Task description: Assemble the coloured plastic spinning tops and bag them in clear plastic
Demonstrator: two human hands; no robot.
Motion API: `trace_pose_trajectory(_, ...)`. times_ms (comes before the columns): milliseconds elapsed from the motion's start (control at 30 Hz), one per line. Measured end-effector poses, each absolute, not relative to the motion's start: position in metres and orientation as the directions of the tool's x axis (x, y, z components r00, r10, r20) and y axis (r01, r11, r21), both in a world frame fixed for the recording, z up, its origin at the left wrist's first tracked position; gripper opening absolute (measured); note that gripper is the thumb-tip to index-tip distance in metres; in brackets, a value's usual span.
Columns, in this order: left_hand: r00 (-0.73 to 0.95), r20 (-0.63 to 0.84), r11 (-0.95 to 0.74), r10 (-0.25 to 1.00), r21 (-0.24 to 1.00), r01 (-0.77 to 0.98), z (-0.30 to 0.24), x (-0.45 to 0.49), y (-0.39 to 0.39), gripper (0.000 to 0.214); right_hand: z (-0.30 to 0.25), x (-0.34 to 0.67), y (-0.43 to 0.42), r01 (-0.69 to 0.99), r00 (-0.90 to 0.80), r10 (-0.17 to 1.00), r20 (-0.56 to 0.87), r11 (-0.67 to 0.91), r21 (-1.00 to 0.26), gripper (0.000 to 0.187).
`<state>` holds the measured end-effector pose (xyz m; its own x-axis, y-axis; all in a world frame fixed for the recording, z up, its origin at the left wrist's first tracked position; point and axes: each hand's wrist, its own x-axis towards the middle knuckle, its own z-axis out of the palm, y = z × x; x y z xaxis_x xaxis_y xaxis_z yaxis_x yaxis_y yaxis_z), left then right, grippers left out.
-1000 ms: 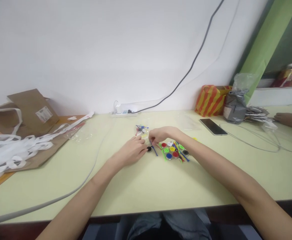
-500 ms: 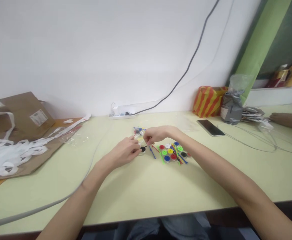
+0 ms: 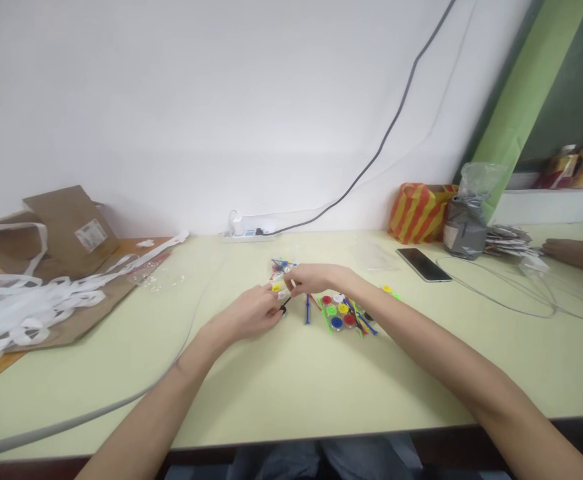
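My left hand (image 3: 252, 311) rests on the pale green table (image 3: 291, 373) with its fingers pinched on a small black disc on a thin stick (image 3: 284, 308). My right hand (image 3: 314, 278) is closed just above it, fingertips pinching something small near a little clear packet (image 3: 280, 270) of coloured pieces; what it grips is too small to name. Right of both hands lies a cluster of coloured round discs and thin sticks (image 3: 344, 312) in red, green, yellow and blue. A blue stick (image 3: 308, 309) lies between the hands and the cluster.
A grey cable (image 3: 121, 400) runs across the table's left side. White straps (image 3: 16, 310) and brown cardboard (image 3: 66, 230) are piled at far left. A power strip (image 3: 246, 230) sits by the wall. A phone (image 3: 424, 264), striped bag (image 3: 421, 212) and another person's hand (image 3: 571, 252) are at right.
My right hand has shifted slightly left, over the packet, and closer to the left hand. The left hand keeps the black disc. The camera has moved a little.
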<state>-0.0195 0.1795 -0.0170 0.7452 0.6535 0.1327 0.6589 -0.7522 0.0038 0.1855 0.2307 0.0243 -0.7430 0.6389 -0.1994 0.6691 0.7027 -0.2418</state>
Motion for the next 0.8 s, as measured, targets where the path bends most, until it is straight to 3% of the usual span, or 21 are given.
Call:
trace_pose_trajectory(100, 0.712, 0.106, -0.716, 0.694, 0.008, 0.698, -0.012, -0.021, 0.177, 0.032, 0.034, 0.199, 0.234, 0.742, -0.67, 0.711, -0.213, 0.638, -0.206, 0.029)
trace_pose_trajectory(200, 0.685, 0.127, -0.689, 0.718, -0.009, 0.724, -0.009, -0.02, 0.174, 0.031, 0.037, 0.211, 0.24, 0.807, -0.573, 0.714, -0.401, 0.578, -0.124, 0.042)
trace_pose_trajectory(333, 0.697, 0.202, -0.713, 0.688, 0.005, 0.701, -0.013, -0.016, 0.174, 0.017, 0.032, 0.218, 0.248, 0.834, -0.477, 0.681, -0.556, 0.55, -0.042, 0.034)
trace_pose_trajectory(500, 0.71, 0.216, -0.728, 0.67, 0.005, 0.686, -0.02, -0.017, 0.181, 0.021, 0.025, 0.218, 0.253, 0.836, -0.482, 0.688, -0.542, 0.546, -0.05, 0.029)
trace_pose_trajectory(800, 0.715, 0.277, -0.75, 0.641, 0.029, 0.661, -0.017, -0.025, 0.192, 0.031, 0.022, 0.225, 0.259, 0.877, -0.45, 0.814, -0.367, 0.48, -0.01, 0.024)
